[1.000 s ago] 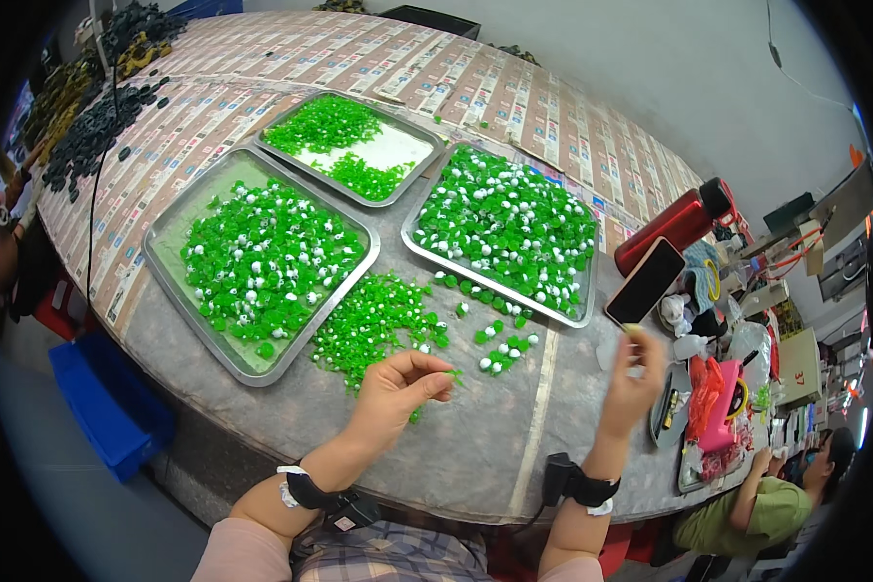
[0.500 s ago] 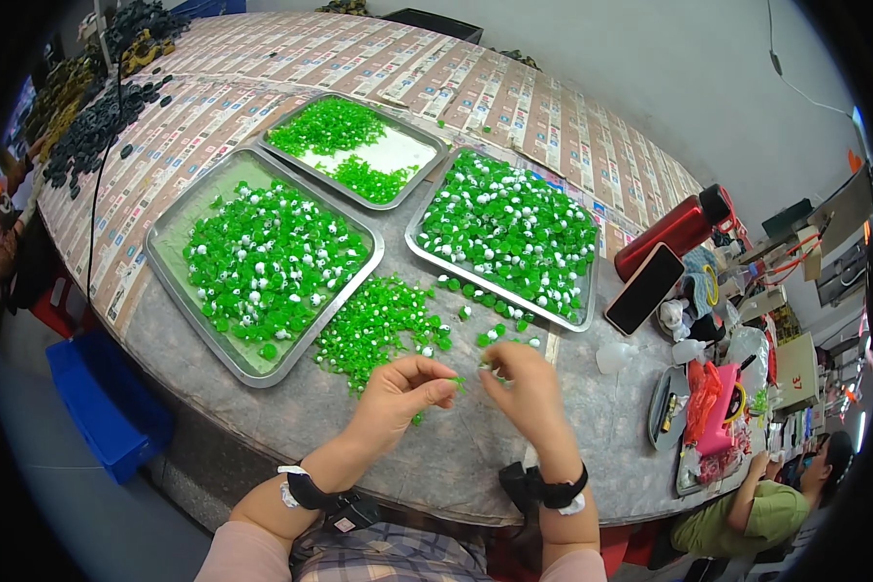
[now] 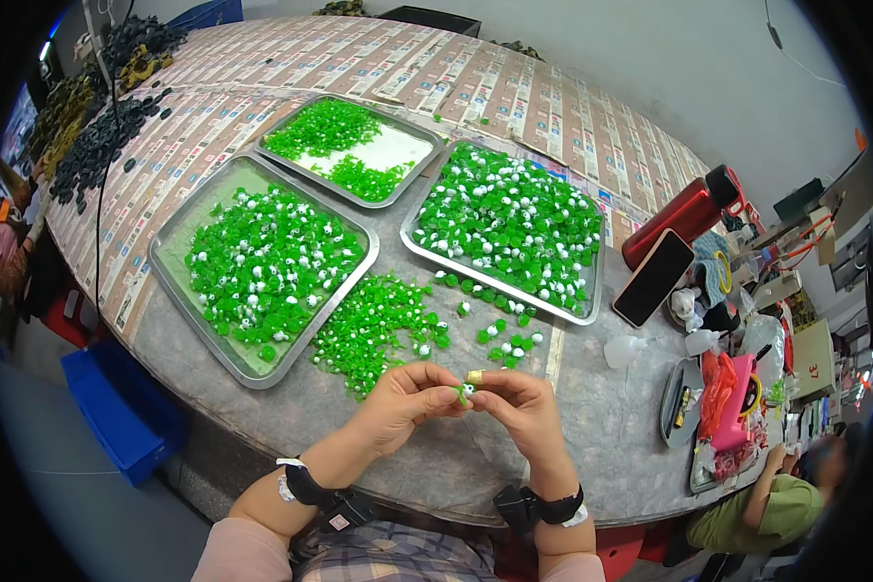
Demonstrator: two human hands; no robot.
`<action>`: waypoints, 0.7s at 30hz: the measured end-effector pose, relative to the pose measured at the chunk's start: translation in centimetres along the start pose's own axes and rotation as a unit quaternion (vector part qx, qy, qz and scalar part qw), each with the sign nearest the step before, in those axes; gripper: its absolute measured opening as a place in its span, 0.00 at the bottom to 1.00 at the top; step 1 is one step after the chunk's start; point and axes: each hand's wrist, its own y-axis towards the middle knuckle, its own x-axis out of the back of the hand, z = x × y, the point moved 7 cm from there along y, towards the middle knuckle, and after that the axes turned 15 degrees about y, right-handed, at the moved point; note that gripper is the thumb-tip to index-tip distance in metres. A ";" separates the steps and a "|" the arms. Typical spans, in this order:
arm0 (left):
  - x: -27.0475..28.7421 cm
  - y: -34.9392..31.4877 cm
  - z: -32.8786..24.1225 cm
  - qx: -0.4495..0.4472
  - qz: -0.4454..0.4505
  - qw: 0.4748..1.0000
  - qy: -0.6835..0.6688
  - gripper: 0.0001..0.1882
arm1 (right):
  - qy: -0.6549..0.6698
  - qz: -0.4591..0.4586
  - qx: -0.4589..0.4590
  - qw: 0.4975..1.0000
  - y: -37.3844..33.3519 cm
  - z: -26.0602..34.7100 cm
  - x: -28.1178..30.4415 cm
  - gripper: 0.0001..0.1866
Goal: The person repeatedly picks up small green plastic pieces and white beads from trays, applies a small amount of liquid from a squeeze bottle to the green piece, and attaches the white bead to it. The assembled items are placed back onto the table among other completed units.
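In front of me, my left hand (image 3: pixel 404 403) and my right hand (image 3: pixel 526 415) meet fingertip to fingertip. Both pinch one small green-and-white piece (image 3: pixel 467 392), its shape partly covered by the fingers. A yellow wrap (image 3: pixel 474 376) circles a fingertip of the right hand. Just beyond the left hand spreads a loose pile of small green pieces (image 3: pixel 369 330). Several green-and-white pieces (image 3: pixel 510 346) lie scattered past the right hand. Similar pieces fill the left metal tray (image 3: pixel 196 335) and the right metal tray (image 3: pixel 500 274); the far tray (image 3: pixel 398 197) holds smaller green bits.
On the right stand a red bottle (image 3: pixel 671 221), a tilted phone (image 3: pixel 654 277) and a small translucent cup (image 3: pixel 623 351). A tray with a pink tool (image 3: pixel 735 400) sits nearer the edge. A co-worker in a green shirt (image 3: pixel 757 514) is at the lower right; a blue bin (image 3: pixel 126 407) stands left.
My right hand has come down and left to meet the left hand, where both now hold the green-and-white piece. More loose pieces show where the right hand was.
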 end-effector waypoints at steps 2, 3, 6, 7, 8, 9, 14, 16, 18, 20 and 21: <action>-0.1 0.1 0.2 0.002 0.005 1.000 0.008 0.05 | 0.021 0.007 -0.006 1.000 0.1 -0.4 0.2 0.11; 0.0 0.1 0.2 0.004 0.003 1.000 0.010 0.05 | 0.027 0.012 -0.007 1.000 0.2 -0.5 0.3 0.11; 0.1 0.1 0.3 0.005 -0.011 1.000 0.021 0.05 | 0.041 0.012 -0.007 0.999 0.1 -0.7 0.2 0.10; 0.1 0.1 0.2 0.002 -0.019 0.999 0.027 0.05 | 0.044 0.002 -0.007 0.999 0.0 -0.6 0.2 0.10; 0.2 0.1 0.1 -0.002 -0.028 0.999 0.032 0.05 | 0.048 -0.007 -0.007 0.999 -0.1 -0.5 0.3 0.10; 0.3 0.1 0.0 -0.010 -0.039 0.998 0.045 0.05 | 0.056 -0.011 0.010 0.998 -0.2 -0.1 0.2 0.10; 0.4 0.2 -0.4 -0.036 -0.071 0.992 0.095 0.05 | 0.055 -0.005 0.052 0.997 -0.2 0.8 0.0 0.09; 0.5 0.1 -0.4 -0.036 -0.073 0.992 0.101 0.05 | 0.051 -0.002 0.054 0.997 -0.2 0.9 -0.1 0.09; 0.5 0.1 -0.4 -0.038 -0.077 0.990 0.116 0.05 | 0.036 0.001 0.059 0.998 -0.3 0.8 -0.2 0.09; 0.6 0.1 -0.4 -0.042 -0.083 0.986 0.140 0.05 | 0.009 0.004 0.066 0.998 -0.3 0.6 -0.2 0.08; 0.7 0.0 -0.6 -0.053 -0.092 0.980 0.166 0.05 | 0.002 0.001 0.062 0.998 -0.2 0.5 -0.1 0.08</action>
